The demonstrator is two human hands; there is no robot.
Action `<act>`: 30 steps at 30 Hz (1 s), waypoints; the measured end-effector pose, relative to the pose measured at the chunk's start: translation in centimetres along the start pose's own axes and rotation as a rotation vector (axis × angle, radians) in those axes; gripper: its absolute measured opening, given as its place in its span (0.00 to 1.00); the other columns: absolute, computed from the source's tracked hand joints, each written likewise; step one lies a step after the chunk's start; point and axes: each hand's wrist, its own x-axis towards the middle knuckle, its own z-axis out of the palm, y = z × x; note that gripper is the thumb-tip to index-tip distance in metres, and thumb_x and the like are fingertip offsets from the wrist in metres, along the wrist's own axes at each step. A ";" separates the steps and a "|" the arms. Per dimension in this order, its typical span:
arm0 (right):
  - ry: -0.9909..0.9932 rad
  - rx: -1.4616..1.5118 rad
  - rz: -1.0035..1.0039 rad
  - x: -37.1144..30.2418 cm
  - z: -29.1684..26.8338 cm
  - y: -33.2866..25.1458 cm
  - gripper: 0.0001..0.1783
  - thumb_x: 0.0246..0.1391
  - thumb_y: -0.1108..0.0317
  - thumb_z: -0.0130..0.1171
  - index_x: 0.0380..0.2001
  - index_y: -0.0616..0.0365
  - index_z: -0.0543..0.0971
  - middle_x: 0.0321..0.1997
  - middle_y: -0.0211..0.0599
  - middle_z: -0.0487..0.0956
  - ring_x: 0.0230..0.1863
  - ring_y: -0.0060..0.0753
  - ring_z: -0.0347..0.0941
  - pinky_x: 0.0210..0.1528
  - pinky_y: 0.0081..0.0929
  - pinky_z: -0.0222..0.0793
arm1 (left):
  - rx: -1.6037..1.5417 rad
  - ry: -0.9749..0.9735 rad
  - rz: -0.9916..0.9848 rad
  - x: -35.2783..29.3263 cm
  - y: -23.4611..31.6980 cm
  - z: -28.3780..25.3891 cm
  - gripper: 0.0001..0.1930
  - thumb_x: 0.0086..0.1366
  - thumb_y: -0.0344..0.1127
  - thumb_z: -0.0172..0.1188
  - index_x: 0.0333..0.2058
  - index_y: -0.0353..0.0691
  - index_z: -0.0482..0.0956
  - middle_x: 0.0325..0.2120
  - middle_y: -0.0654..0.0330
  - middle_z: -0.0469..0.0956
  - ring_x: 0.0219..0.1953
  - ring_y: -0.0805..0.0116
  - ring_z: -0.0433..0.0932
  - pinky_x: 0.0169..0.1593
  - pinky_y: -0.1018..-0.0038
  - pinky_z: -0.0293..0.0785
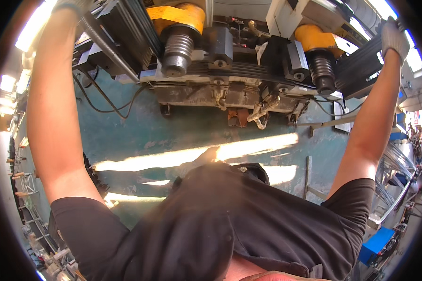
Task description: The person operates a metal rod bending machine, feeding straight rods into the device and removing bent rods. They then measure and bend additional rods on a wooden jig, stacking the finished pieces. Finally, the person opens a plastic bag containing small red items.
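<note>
Both my arms reach far forward and apart, to the two sides of a large press-like machine (187,96). My left hand (73,4), in a pale glove, is cut by the upper left edge, close to the upper end of a grey metal rod (109,47); its fingers are hidden. At the upper right, my right hand (393,38) wears a pale glove and looks closed, beside a ribbed black cover (361,65); what it holds, if anything, I cannot make out. Two yellow arms (185,16) (316,37) on the machine carry ribbed steel cylinders (177,54) (322,70).
Black cables (112,110) hang by the machine's left side. Bright sunlight stripes cross the green floor (122,136). A metal bar (330,124) juts out at the right. Metal racks (394,182) and a blue box (376,244) stand farther right.
</note>
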 end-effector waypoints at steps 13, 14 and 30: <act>0.267 0.666 -0.282 -28.0 -5.6 -7.1 0.26 0.75 0.44 0.51 0.49 0.57 0.83 0.45 0.44 0.82 0.45 0.42 0.78 0.49 0.35 0.73 | -0.319 0.262 -0.216 -21.6 -4.0 -11.3 0.05 0.71 0.31 0.65 0.40 0.36 0.83 0.29 0.65 0.81 0.32 0.76 0.79 0.38 0.72 0.76; 0.235 0.721 -0.272 -31.5 -5.4 -8.7 0.26 0.75 0.44 0.51 0.48 0.57 0.82 0.43 0.44 0.82 0.44 0.41 0.78 0.47 0.34 0.73 | -0.355 0.321 -0.260 -25.1 -4.0 -13.2 0.05 0.71 0.31 0.65 0.40 0.37 0.83 0.28 0.65 0.81 0.32 0.76 0.79 0.37 0.72 0.76; -0.774 1.315 -0.433 -68.6 -6.6 -35.5 0.19 0.81 0.58 0.52 0.37 0.61 0.78 0.30 0.33 0.76 0.33 0.32 0.74 0.42 0.30 0.73 | 0.158 1.121 -0.728 -67.2 0.9 -37.2 0.04 0.66 0.20 0.66 0.38 0.32 0.82 0.28 0.61 0.82 0.34 0.73 0.81 0.41 0.74 0.78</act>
